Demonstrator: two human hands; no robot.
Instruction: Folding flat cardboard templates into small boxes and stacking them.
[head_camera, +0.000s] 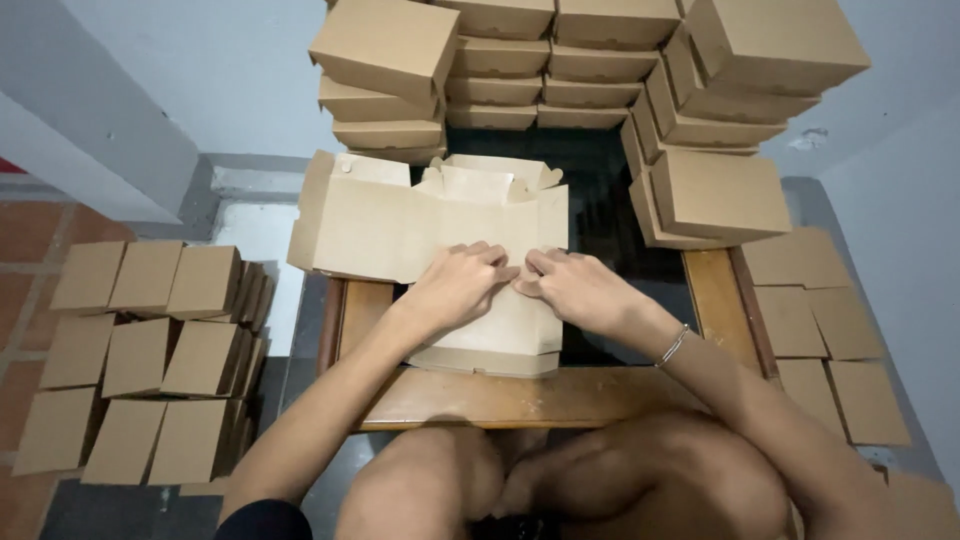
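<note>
Small wooden table (500, 398) w/ dark glass top, seen from above, set against pale walls; red tile floor at left. Flat unfolded cardboard box blank (430, 225) lying across table centre, flaps sticking up along far edge, near part hanging toward front edge of table. Left hand (460, 283) palm down on blank, fingers bent & pressing onto cardboard at centre. Right hand (577, 287) palm down just beside it, fingertips nearly touching those of left hand, also pressing cardboard flat; neither hand pinching anything. Thin bracelet (673, 345) on right wrist. Bare knees visible under front edge of table.

Beyond blank, at far side of table: stacks of finished closed cardboard boxes (560, 60), several rows high, some leaning at right. One closed box (718, 195) lower at right, near right hand. On floor at left: rows of flat folded cardboard blanks (150, 350) standing in bundles. On floor at right: more flat cardboard sheets (820, 320) spread in overlapping layers.
</note>
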